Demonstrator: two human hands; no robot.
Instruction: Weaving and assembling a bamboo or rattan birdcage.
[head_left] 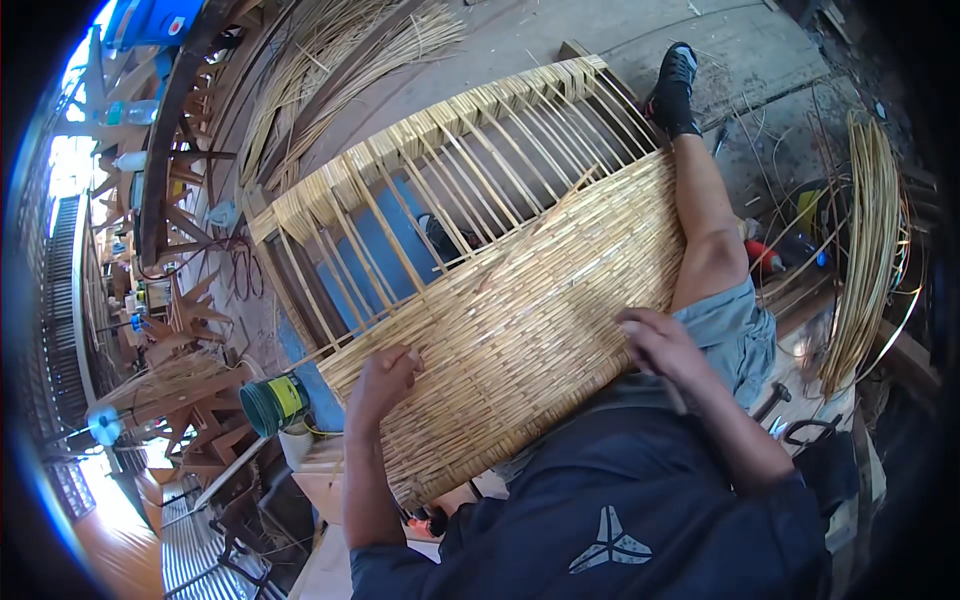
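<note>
A woven cane panel (540, 310) on a wooden frame lies across my lap. Its near part is tightly woven, while bare strands (480, 175) span the far part in spaced bundles. My left hand (388, 378) is closed in a pinch over the left part of the weave; what its fingers hold, if anything, I cannot make out. Near the panel's right side, my right hand (662, 345) is curled closed. A thin, dark, narrow piece shows below that hand, but its kind is unclear.
Loose cane strands (350, 80) lie on the floor beyond the frame, and a long cane bundle (865, 250) stands at right. A roll of green cord (272, 402) sits left of the panel. My outstretched leg (708, 210) lies along its right side. Tools (775, 405) lie near my right elbow.
</note>
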